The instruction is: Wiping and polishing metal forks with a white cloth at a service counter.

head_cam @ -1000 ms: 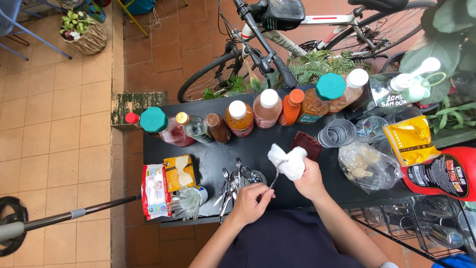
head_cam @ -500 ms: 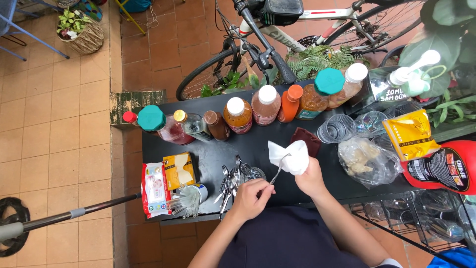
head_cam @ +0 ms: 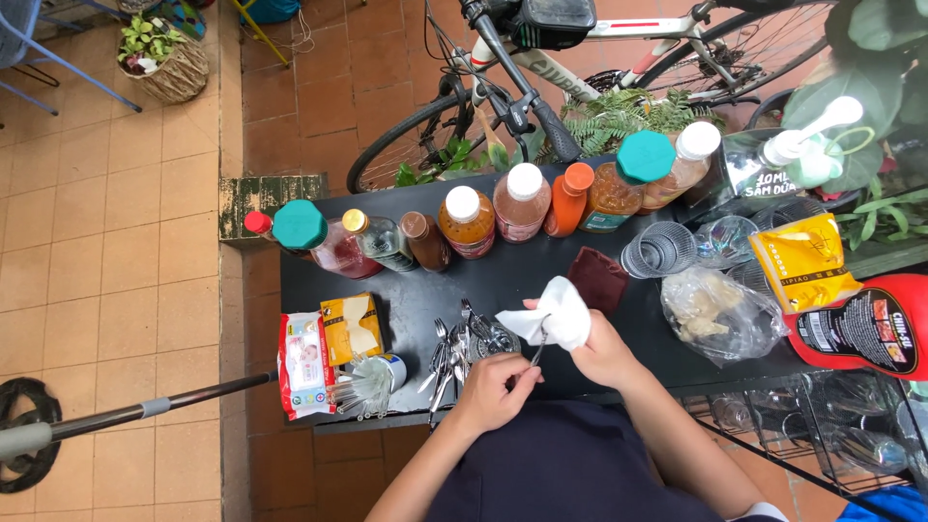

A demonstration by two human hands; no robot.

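Your right hand (head_cam: 604, 353) is closed around a white cloth (head_cam: 553, 317), wrapped over a spoon (head_cam: 537, 350) above the black table (head_cam: 503, 285). Your left hand (head_cam: 495, 394) pinches its handle — a loose pinch could drop it onto the cutlery pile (head_cam: 454, 353).

I'm looking down in daylight on a terracotta tile floor (head_cam: 116, 242). A black tabletop (head_cam: 503, 285) fills the middle. A bicycle (head_cam: 580, 68) leans at the far side among green plants (head_cam: 619, 121); a planted basket (head_cam: 164, 58) sits far left.
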